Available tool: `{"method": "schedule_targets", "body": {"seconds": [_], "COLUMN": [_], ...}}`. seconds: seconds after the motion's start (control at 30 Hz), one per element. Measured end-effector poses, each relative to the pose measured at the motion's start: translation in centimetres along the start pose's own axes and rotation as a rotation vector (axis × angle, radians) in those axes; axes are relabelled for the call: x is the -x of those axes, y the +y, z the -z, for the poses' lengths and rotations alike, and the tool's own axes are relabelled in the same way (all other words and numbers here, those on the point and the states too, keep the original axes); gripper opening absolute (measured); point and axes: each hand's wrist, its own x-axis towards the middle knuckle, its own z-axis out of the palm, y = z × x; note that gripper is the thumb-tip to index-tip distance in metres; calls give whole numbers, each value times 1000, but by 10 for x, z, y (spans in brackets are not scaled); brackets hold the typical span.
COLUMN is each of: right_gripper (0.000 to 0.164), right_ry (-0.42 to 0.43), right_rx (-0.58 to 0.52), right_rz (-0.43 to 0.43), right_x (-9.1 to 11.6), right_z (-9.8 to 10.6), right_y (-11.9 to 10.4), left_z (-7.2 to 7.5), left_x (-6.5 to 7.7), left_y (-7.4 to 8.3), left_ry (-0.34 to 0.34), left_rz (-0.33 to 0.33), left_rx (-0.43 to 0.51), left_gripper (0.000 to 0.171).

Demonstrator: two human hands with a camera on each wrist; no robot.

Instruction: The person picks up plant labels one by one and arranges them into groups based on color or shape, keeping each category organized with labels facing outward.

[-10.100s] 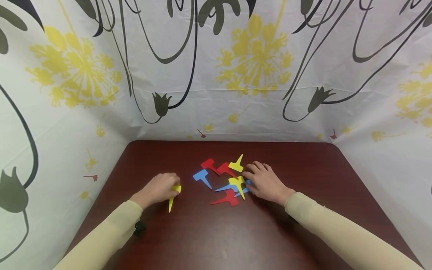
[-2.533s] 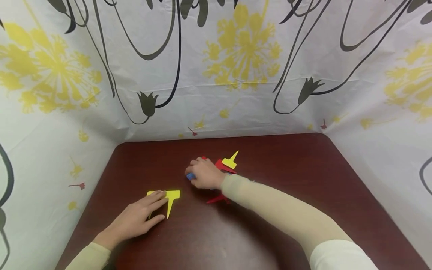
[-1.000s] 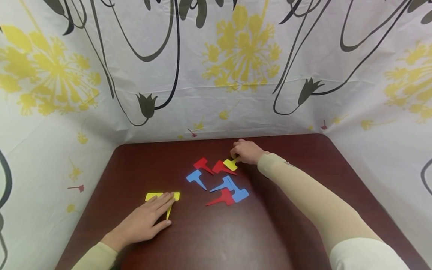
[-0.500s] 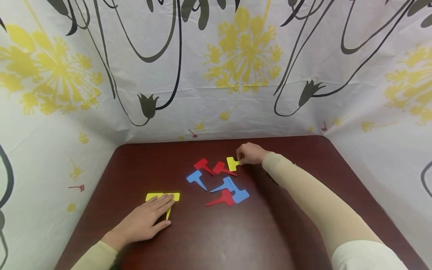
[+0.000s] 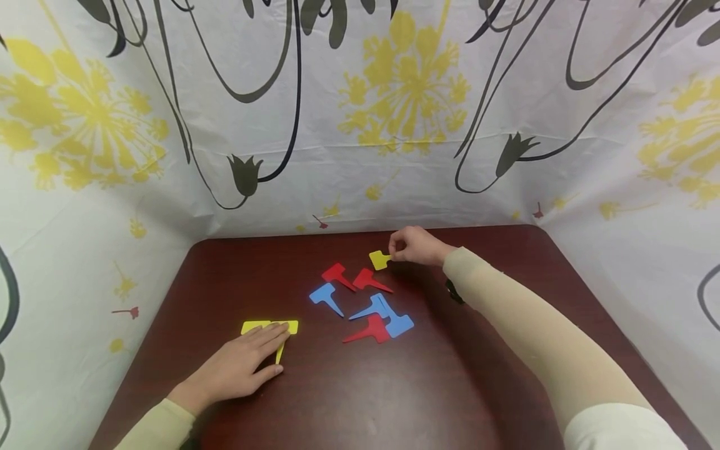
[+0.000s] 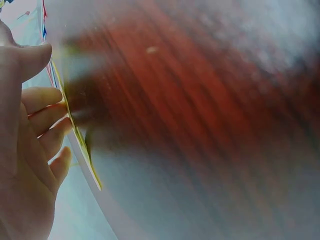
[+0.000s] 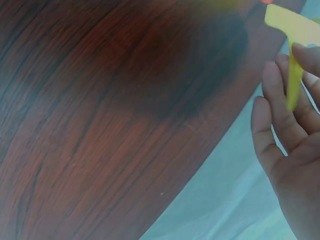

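My right hand [image 5: 417, 245] is pinching yellow plant label [image 5: 379, 260]; flat left hand [image 5: 236, 365], slipping, could skew paired yellow labels [image 5: 255, 326].

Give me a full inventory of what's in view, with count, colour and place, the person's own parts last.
Held tag: 1, yellow, pinched in the right hand.
Yellow tags: 2, yellow, side by side, partly under the left hand.
Red tags: 3, red, two at the back of the middle cluster, one at its front.
Blue tags: 3, blue, one at the cluster's left, two touching further right.
Table: 1, dark reddish brown, under the tags.
Backdrop: white with plant prints, behind and beside the table.
Dark item: 1, black, by the right cuff, too small to identify.
Sleeves: 2, cream, one per arm.
Left hand: 1, bare, front left.
Right hand: 1, bare, back right.
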Motion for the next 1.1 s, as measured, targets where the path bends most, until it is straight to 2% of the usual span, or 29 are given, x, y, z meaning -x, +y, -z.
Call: {"method": "schedule_targets", "body": {"seconds": [0.2, 0.33, 0.47, 0.6, 0.7, 0.83, 1.1], "right_gripper": [6, 7, 10, 16, 22, 26, 20], "right_ry": [124, 163, 213, 278, 310, 303, 188], "right_rx": [-57, -110, -128, -102, -86, -97, -185], "right_rz": [28, 25, 85, 166, 181, 184, 192], "right_x": [1, 1, 2, 4, 5, 7, 10], "right_z": [8, 8, 4, -4, -11, -20, -46], "right_y": [-13, -19, -26, -36, -48, -66, -100], "left_z": [3, 4, 4, 4, 4, 3, 4], "left_x": [1, 1, 1, 2, 1, 1, 2], "left_y": [1, 2, 3, 2, 2, 0, -2], "left_ry": [19, 26, 20, 15, 18, 23, 31], "left_rz": [13, 16, 11, 15, 18, 18, 11], "left_rx": [-2, 2, 8, 11, 14, 22, 34], "left_gripper": [64, 63, 63, 63, 63, 61, 60]}}
